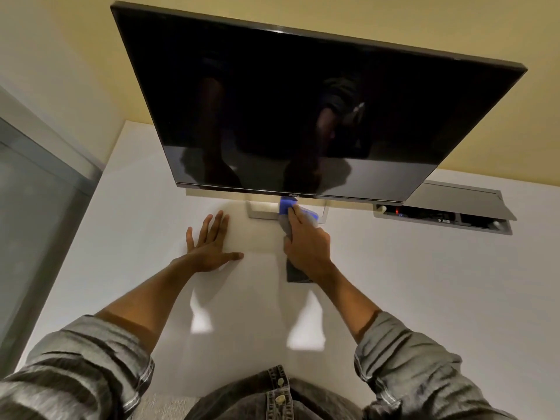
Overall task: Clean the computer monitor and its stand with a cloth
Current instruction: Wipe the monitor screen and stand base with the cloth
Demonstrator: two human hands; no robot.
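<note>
A large black monitor stands switched off on a white desk, tilted toward me. Its silver stand base shows just under the lower bezel. My right hand grips a blue and grey cloth and presses it against the stand below the screen's lower edge. My left hand lies flat on the desk with its fingers spread, just left of the stand and touching nothing else.
A dark flat object lies on the desk under my right wrist. An open cable box with sockets is set into the desk at the right. A glass partition borders the desk's left side.
</note>
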